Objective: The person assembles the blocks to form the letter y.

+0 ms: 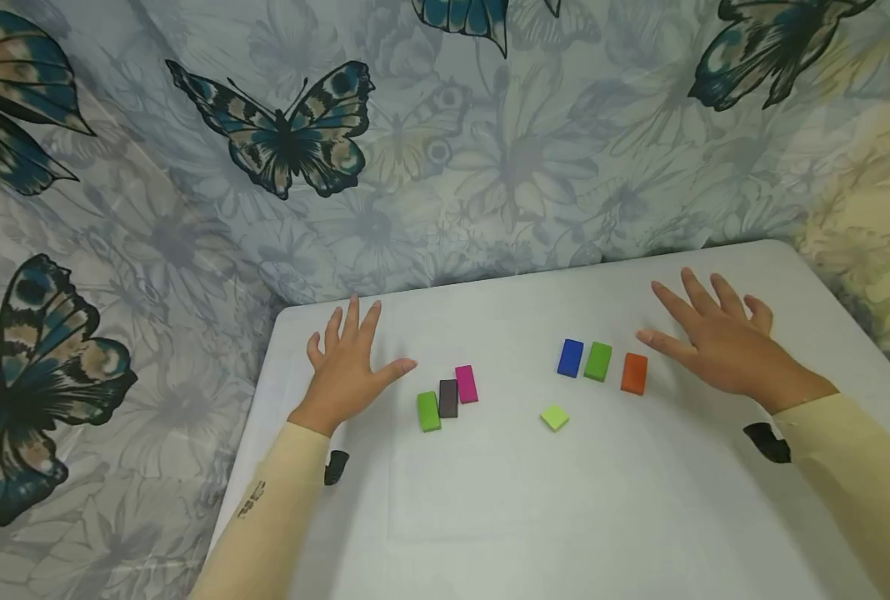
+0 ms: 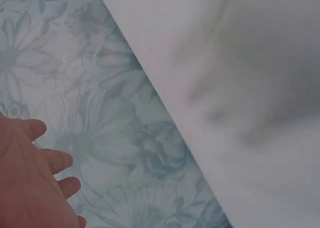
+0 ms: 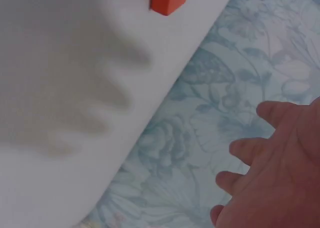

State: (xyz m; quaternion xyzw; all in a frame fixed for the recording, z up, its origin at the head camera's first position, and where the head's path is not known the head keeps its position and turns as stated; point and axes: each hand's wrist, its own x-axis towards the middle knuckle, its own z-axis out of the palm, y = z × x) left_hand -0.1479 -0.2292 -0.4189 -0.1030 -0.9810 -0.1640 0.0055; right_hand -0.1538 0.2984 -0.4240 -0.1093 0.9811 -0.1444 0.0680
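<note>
My left hand point(image 1: 346, 367) hovers over the table's left side, fingers spread, holding nothing. Just right of its thumb lie a green block point(image 1: 428, 412), a dark grey block point(image 1: 448, 398) and a magenta block point(image 1: 466, 384), close together in a stepped row. My right hand point(image 1: 726, 346) is likewise spread and holds nothing, above the right side. Nearest to it is an orange block point(image 1: 634, 374); left of that are a second green block point(image 1: 598, 362) and a blue block point(image 1: 570, 357). A smaller lime block point(image 1: 554, 417) lies between the groups, nearer the front.
The white table point(image 1: 475, 517) has rounded far corners. Behind it and to the left hangs butterfly-and-flower patterned cloth point(image 1: 520, 167). Hand shadows fall on the tabletop. A black piece shows beside each sleeve point(image 1: 272, 500) near the wrist.
</note>
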